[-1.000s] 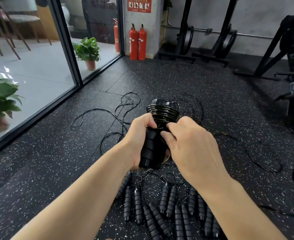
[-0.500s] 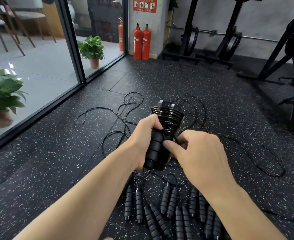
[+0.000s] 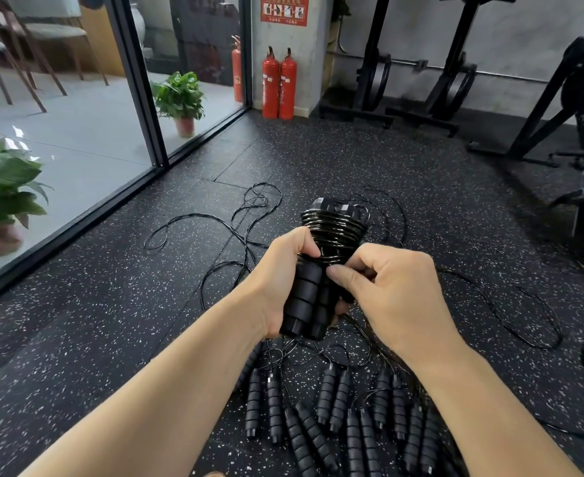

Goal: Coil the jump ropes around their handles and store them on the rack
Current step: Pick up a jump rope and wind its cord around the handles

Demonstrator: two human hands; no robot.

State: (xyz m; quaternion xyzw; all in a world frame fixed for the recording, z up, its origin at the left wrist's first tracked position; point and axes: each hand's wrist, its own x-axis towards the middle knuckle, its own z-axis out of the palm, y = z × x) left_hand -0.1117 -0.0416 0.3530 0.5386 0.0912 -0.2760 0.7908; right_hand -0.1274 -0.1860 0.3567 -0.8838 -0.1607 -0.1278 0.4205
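I see my left hand (image 3: 280, 287) wrapped tight around the pair of handles (image 3: 306, 297), holding them upright above the floor (image 3: 111, 321) — the coiled rope (image 3: 335, 232) sits stacked around their upper end. My right hand (image 3: 392, 297), touching the handles just below the coil, pinches the rope between thumb and curled fingers. Directly beneath the handles lie the loose jump ropes (image 3: 335, 418) in a row; beyond the handles, slack cord (image 3: 246, 215) trails over the floor.
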